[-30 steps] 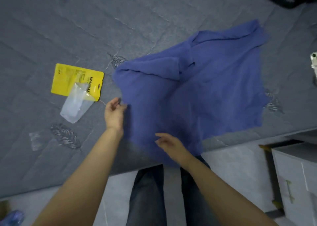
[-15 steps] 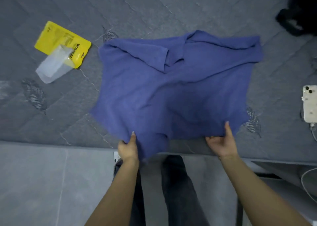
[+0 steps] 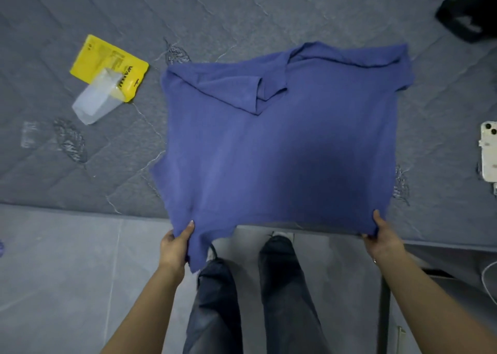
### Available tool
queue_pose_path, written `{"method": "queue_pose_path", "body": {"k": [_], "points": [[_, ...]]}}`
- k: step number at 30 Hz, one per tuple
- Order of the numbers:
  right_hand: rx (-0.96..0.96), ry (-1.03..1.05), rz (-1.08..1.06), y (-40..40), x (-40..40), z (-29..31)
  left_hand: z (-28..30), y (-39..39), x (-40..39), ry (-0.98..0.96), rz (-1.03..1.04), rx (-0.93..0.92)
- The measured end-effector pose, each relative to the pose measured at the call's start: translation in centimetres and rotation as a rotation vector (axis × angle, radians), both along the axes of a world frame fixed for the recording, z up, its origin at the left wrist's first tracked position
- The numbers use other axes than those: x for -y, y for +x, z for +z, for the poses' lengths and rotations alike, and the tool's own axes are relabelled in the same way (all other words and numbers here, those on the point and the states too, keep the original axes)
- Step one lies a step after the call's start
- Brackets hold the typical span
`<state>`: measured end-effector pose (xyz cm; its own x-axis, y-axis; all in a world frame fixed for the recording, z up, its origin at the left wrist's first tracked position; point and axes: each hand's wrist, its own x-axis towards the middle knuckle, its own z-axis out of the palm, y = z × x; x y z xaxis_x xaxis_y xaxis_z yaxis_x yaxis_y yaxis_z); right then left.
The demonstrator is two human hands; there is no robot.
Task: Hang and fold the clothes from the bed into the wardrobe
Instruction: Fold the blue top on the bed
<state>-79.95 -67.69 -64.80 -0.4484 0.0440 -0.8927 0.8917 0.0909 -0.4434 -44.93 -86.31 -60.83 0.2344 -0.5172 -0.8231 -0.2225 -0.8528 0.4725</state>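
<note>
While the blue shirt [image 3: 282, 149] lies on the bed [image 3: 80, 170], both hands' fingers [image 3: 188, 228] pinch its hem.

Your left hand [image 3: 175, 246] and right hand [image 3: 383, 239] hide most of their fingers beneath the hem of the blue shirt [image 3: 279, 149], which covers the bed [image 3: 80, 9] under it. The frame's right edge cuts off a white phone [image 3: 489, 152] and a dark garment [image 3: 468, 12]. The print on the yellow packet [image 3: 107, 60] is too small to read.
</note>
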Motion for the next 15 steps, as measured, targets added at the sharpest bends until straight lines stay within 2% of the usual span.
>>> {"method": "queue_pose_path", "body": {"k": [5, 9, 12, 15], "points": [[0.075, -0.079, -0.181, -2.8, 1.1, 2.1, 2.7, -1.6, 5.0, 0.099, 0.237, -0.368], [0.057, -0.258, -0.242, -6.5, 4.7, 3.2, 3.3, -5.5, 11.7, 0.026, 0.375, -0.529], [0.058, -0.272, -0.217, -7.6, 6.9, 3.1, 1.7, -7.7, 14.4, 0.037, 0.328, -0.475], [0.066, -0.256, -0.074, -7.4, 7.5, 2.8, -0.3, -9.0, 14.1, 0.02, 0.081, -0.293]]}}
